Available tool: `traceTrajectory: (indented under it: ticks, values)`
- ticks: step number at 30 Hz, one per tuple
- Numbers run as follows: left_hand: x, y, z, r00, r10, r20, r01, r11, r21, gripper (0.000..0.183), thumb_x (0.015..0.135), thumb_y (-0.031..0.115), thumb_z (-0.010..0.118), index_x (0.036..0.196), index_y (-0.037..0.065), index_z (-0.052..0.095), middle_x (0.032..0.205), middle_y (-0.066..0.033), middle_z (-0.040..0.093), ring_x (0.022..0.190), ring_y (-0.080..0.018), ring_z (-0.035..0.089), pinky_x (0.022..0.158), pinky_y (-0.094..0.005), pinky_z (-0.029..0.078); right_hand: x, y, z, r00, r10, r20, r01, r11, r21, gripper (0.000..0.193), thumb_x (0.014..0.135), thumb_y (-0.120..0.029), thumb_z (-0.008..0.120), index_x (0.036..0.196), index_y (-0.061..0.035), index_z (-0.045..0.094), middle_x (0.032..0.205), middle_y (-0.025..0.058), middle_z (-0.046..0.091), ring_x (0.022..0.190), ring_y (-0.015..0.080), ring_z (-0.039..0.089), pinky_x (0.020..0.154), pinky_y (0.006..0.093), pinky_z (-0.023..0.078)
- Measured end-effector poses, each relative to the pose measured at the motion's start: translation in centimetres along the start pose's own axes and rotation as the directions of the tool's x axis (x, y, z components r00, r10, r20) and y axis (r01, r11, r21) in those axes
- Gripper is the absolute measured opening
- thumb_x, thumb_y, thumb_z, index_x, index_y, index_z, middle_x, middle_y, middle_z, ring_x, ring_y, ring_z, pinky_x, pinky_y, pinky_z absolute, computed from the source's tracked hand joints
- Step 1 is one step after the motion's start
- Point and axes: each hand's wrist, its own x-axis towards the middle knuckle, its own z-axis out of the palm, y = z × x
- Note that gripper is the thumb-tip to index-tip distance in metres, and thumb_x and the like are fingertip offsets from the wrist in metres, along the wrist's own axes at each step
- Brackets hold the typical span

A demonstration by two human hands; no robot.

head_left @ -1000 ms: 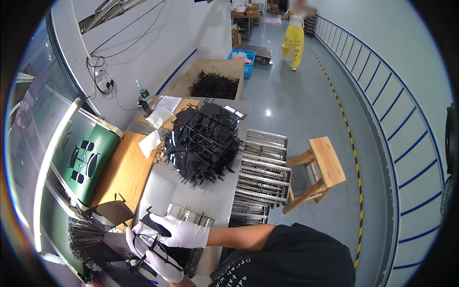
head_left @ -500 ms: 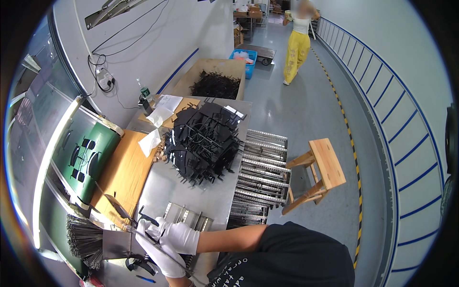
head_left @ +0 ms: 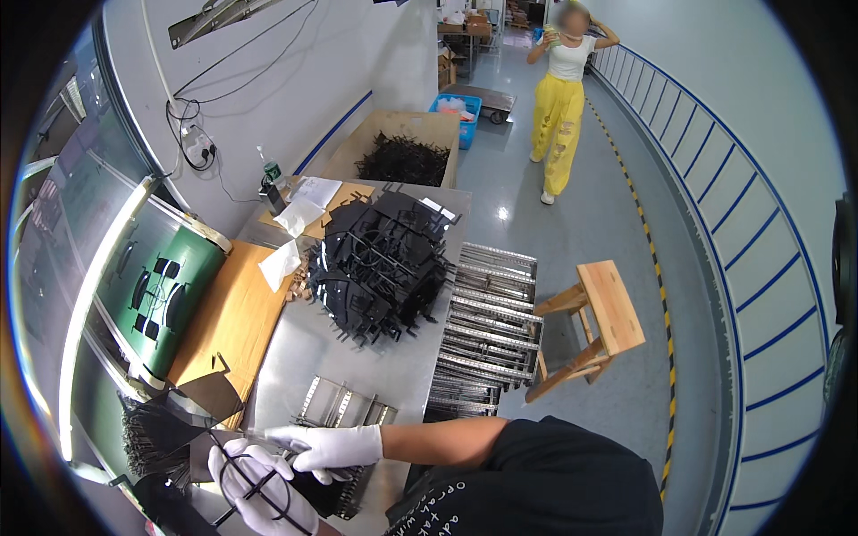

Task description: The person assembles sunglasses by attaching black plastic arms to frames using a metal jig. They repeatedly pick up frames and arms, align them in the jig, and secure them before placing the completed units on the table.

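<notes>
My left hand [head_left: 259,489], in a white glove, is closed on a black plastic part [head_left: 261,487] whose thin ring and crossing bars lie over the palm. Dark flat panels [head_left: 210,397] stretch from the same spot toward the brush; whether they belong to that part I cannot tell. My right hand [head_left: 335,448], also gloved, reaches left with fingers outstretched beside the left one. Below its fingers is a dark piece, partly hidden. Right behind that hand stands a metal rack [head_left: 343,406] with slotted rails. A grey-bristled brush [head_left: 147,438] sits left of my left hand.
Black plastic parts [head_left: 380,263] are heaped on the metal table. More fill a bin [head_left: 402,159] behind. A green conveyor belt [head_left: 201,268] carries several black pieces on the left. Metal racks [head_left: 492,313] and a wooden stool [head_left: 609,308] stand right. A person [head_left: 563,107] walks in the aisle.
My left hand has moved left and down, turning the black part so its ring shows. My right hand has come apart from it, fingers extended. The person in the aisle is nearer.
</notes>
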Motion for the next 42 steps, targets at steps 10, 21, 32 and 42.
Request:
traceTrajectory:
  ticks: [10, 21, 32, 42]
  values:
    - [0.0, 6.4, -5.6, 0.986, -0.034, -0.162, -0.023, 0.941, -0.337, 0.063, 0.107, 0.030, 0.050, 0.161, 0.002, 0.033, 0.141, -0.0194, 0.052, 0.097, -0.0235, 0.046, 0.076, -0.0353, 0.045, -2.2, -1.1, -5.1, 0.970, -0.221, -0.104, 0.063, 0.640, -0.766, 0.061, 0.083, -0.012, 0.067, 0.140, 0.0049, 0.055, 0.123, 0.0237, 0.065, 0.108, 0.0348, 0.064, 0.096, 0.0393, 0.052]
    - [-8.4, 10.8, -9.2, 0.893, 0.101, -0.439, -0.041, 0.989, 0.145, 0.068, 0.105, 0.038, 0.053, 0.158, 0.000, 0.035, 0.137, -0.0222, 0.055, 0.102, -0.0298, 0.055, 0.077, -0.0419, 0.055, 2.0, 8.7, -15.1, 0.843, 0.436, -0.316, -0.446, 0.894, 0.045, 0.055, 0.106, -0.060, 0.045, 0.122, -0.0103, 0.063, 0.084, 0.0027, 0.070, 0.057, 0.0098, 0.059, 0.049, 0.0229, 0.043]
    - [-32.9, 44.9, -18.3, 0.207, 0.952, -0.224, -0.485, 0.299, 0.822, 0.020, 0.099, 0.004, 0.043, 0.096, -0.013, 0.054, 0.098, -0.0230, 0.051, 0.098, -0.0367, 0.051, 0.094, -0.0534, 0.046, 2.4, 9.7, -14.0, 0.898, 0.235, -0.372, -0.411, 0.749, -0.519, 0.058, 0.110, -0.048, 0.041, 0.147, -0.0033, 0.050, 0.135, 0.0148, 0.061, 0.115, 0.0274, 0.062, 0.101, 0.0370, 0.047]
    - [-29.3, 43.4, -16.1, 0.045, 0.909, -0.415, -0.383, 0.399, 0.833, 0.044, 0.107, 0.011, 0.045, 0.142, -0.017, 0.046, 0.150, -0.0338, 0.049, 0.129, -0.0513, 0.055, 0.111, -0.0608, 0.048, 3.5, 7.7, -11.6, 0.819, 0.397, -0.415, -0.561, 0.706, -0.432, 0.060, 0.105, -0.055, 0.043, 0.145, -0.0110, 0.054, 0.137, 0.0153, 0.065, 0.054, 0.0193, 0.064, 0.039, 0.0303, 0.043]
